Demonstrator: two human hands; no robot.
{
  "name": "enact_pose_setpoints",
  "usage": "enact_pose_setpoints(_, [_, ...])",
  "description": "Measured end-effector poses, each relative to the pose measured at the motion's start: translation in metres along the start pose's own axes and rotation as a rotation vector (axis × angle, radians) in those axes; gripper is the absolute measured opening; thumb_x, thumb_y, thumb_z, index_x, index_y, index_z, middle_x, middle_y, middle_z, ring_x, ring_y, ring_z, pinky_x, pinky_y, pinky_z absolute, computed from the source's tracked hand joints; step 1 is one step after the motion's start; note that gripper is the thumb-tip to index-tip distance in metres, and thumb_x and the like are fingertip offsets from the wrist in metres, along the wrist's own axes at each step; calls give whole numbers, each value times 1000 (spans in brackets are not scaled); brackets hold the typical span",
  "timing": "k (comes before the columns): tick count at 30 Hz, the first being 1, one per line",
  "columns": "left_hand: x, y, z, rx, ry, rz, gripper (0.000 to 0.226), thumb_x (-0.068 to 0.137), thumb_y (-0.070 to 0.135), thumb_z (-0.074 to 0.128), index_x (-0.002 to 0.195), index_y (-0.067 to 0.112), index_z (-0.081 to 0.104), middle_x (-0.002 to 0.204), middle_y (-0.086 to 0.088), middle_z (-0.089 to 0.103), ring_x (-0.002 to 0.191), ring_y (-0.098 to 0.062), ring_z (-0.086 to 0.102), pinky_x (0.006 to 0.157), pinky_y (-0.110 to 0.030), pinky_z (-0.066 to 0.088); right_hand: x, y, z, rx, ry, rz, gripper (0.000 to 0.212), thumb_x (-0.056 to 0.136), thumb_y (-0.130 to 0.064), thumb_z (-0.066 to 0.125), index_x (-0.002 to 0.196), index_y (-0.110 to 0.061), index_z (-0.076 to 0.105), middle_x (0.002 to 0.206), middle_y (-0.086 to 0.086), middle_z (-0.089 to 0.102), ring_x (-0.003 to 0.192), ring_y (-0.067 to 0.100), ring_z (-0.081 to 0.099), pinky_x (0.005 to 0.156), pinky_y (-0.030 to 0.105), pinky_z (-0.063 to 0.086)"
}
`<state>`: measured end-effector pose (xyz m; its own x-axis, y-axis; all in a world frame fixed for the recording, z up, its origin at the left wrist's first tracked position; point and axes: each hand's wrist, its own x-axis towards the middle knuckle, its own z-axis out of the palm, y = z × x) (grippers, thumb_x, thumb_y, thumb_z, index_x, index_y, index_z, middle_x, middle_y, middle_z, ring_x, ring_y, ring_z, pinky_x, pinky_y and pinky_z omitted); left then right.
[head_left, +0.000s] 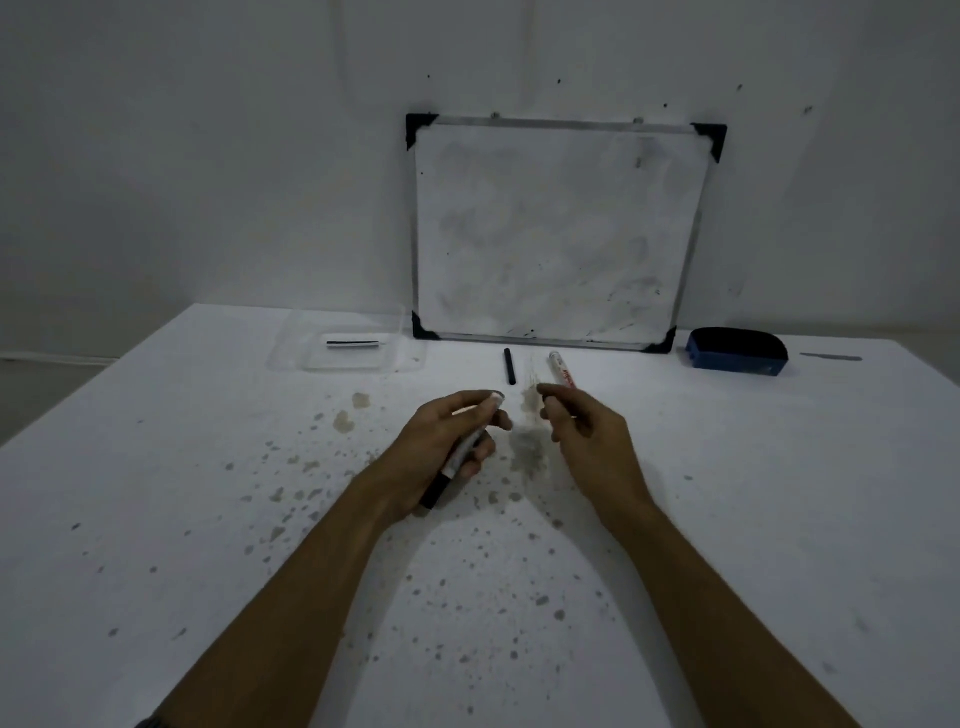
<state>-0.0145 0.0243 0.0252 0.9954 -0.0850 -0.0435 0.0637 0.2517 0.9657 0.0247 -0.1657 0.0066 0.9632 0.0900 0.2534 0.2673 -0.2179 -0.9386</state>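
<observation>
Over the middle of the stained table, the left hand grips a marker in curled fingers. Just to its right, the right hand pinches a small dark piece, too dim to make out.

The head camera looks forward and down, close over the table.

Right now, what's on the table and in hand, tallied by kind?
Markers: 3 (held marker, tray marker, red-lettered marker)
Black pen-like stick: 1
Blue eraser: 1
Whiteboard: 1
Clear tray: 1
Grey strip: 1
Total: 8
</observation>
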Motion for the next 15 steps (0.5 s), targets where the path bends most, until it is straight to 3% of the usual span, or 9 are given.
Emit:
enact_pose_setpoints(3, [-2,-2,9,65,-77,-30,27,100,19,62,123,6,68,106,-11,77,67,-16,66,57,-24,56,1,-6,-9,424,-5,184,20,96,-20,68,113,-14,76,100,6,78,78,9,62,71,26,49])
enact_pose_setpoints(5, [0,-3,11,92,-85,-26,26,99,18,62,122,9,70,109,-12,78,75,-17,72,66,-25,60,2,-6,-11,511,-33,201,20,93,-19,71,111,-12,76,104,10,79,82,15,64,75,31,50])
enact_pose_setpoints(11, [0,-3,12,79,-108,-33,26,101,19,58,121,7,70,114,-11,78,87,-17,76,77,-24,60,-1,-8,-8,383,-98,140,26,93,-27,71,116,-16,75,110,0,79,103,24,73,91,43,53])
enact_pose_setpoints(15, [2,-4,10,81,-101,-33,30,102,22,57,123,4,68,114,-11,78,89,-17,77,75,-23,61,-4,-11,-6,352,-122,94,25,94,-22,70,118,-14,74,106,-1,80,97,13,75,82,28,56])
